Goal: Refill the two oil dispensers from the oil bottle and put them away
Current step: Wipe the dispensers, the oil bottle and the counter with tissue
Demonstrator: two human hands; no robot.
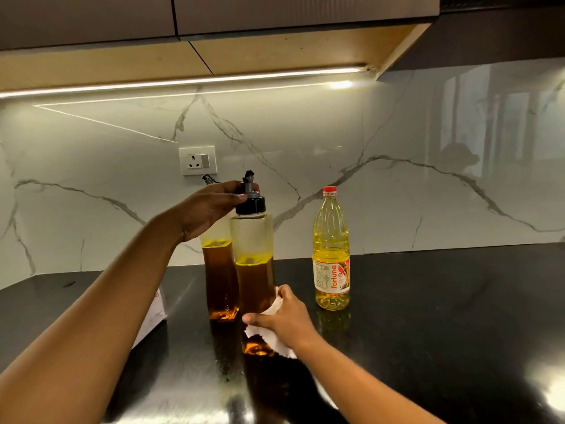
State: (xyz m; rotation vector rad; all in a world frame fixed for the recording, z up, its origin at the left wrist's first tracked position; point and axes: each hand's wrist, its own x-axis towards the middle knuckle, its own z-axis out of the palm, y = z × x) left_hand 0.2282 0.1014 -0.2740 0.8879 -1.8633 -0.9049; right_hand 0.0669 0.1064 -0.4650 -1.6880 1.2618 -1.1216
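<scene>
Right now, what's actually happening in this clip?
A person works at a black countertop. Their left hand grips the top of the nearer dispenser, while the right hand holds a white tissue against its lower part, seemingly wiping it. The second dispenser stands just behind, to the left. Both are partly filled with dark oil. The oil bottle stands capped to the right, untouched.

The oil bottle [331, 249], at three o'clock from the near dispenser [255, 280], is pale yellow and red-capped. It and the far dispenser [219, 270] hold amber-brown oil. The tissue [275, 341] is white, the countertop [443, 301] black, the backsplash [397, 133] white with grey veins.
</scene>
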